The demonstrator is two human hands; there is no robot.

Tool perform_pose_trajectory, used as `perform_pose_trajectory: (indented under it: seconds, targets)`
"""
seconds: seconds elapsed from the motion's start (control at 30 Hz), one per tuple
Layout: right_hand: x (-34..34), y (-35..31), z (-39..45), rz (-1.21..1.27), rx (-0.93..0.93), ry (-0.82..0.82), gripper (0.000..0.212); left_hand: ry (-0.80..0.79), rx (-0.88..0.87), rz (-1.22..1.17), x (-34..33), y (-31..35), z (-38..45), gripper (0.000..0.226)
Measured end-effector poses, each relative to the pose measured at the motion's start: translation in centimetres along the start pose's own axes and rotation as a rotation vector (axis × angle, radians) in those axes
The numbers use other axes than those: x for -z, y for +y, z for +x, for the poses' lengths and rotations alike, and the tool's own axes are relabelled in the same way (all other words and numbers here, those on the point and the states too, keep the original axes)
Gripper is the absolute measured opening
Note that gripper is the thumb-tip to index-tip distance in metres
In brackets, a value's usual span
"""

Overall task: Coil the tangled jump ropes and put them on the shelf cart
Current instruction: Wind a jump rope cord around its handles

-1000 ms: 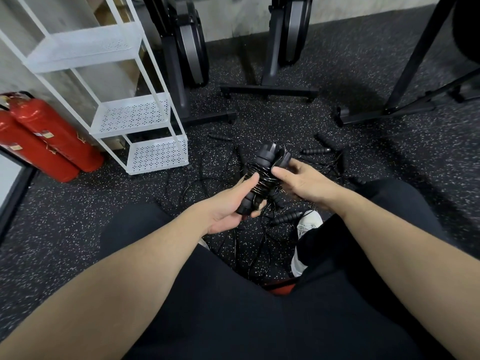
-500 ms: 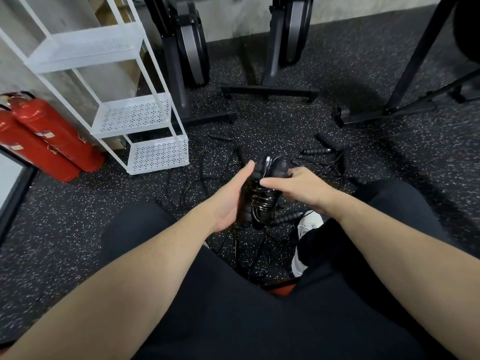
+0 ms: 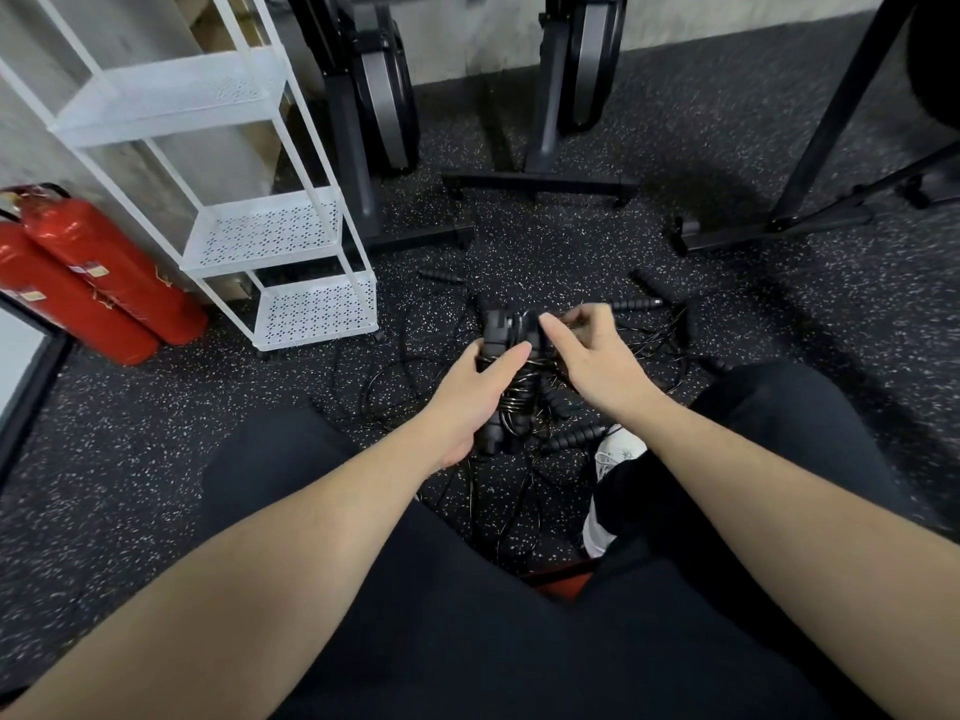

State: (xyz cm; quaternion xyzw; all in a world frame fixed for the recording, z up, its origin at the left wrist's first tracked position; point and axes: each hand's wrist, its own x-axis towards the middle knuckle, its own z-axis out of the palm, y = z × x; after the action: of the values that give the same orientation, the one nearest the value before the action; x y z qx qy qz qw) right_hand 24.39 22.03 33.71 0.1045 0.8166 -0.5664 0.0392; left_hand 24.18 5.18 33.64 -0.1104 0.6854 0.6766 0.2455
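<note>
The left hand [image 3: 470, 394] grips the bundle [image 3: 506, 387], 2 black handles with the rope wound around them, and the thumb lies across the coils. The right hand [image 3: 597, 356] is at the top of the bundle; its fingers [image 3: 582, 318] are curled and seem to pinch the rope end near the handle tops, but the blur makes this not sure. The step, I judge, is to finish the winding and fix the end. To do it well, the left thumb should press the coils so they do not loosen, and the right hand should tuck the end under a tight turn, not only lay it on top.

Under the hands and farther, the tangle [image 3: 415, 366] of other ropes lies on the floor [image 3: 156, 433], with loose handles [image 3: 636, 304] around it. The cart [image 3: 317, 309] stands far left, and its 3 shelves show no rope yet. The low shelf is the nearest one for the bundle.
</note>
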Motion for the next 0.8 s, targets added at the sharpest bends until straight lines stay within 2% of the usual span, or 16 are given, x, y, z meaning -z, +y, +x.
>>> perform_pose_trajectory:
  seconds: [0.1,0.13,0.2,0.33,0.43,0.53,0.67,0.8]
  targets:
    - [1.0,0.3,0.7,-0.124,-0.037,0.168,0.034,0.195,-0.136,0.175,0.4,0.1,0.2,0.030]
    - [1.5,0.3,0.8,-0.178,-0.061,0.180,0.032,0.236,-0.175,0.194,0.6,0.1,0.2,0.032]
    - [2.1,0.4,0.9,-0.194,-0.150,0.088,0.040,0.283,-0.242,0.211,1.0,0.1,0.3,0.031]
    - [1.0,0.6,-0.1,-0.006,-0.421,-0.272,0.053,0.305,-0.330,0.259,1.4,-0.4,0.6,0.030]
    - [-0.2,0.1,0.0,0.309,-0.466,-0.231,0.047,0.254,-0.358,0.321,0.9,-0.6,0.7,0.029]
    - [-0.6,-0.5,0.3,0.514,-0.412,-0.177,0.035,0.239,-0.370,0.358,0.4,-0.6,0.7,0.031]
    - [-0.5,-0.2,0.3,0.527,-0.301,-0.227,0.029,0.243,-0.348,0.310,0.5,-0.4,0.7,0.029]
    - [-0.9,-0.5,-0.1,0.474,-0.152,-0.072,0.021,0.191,-0.280,0.225,0.7,-0.4,0.6,0.025]
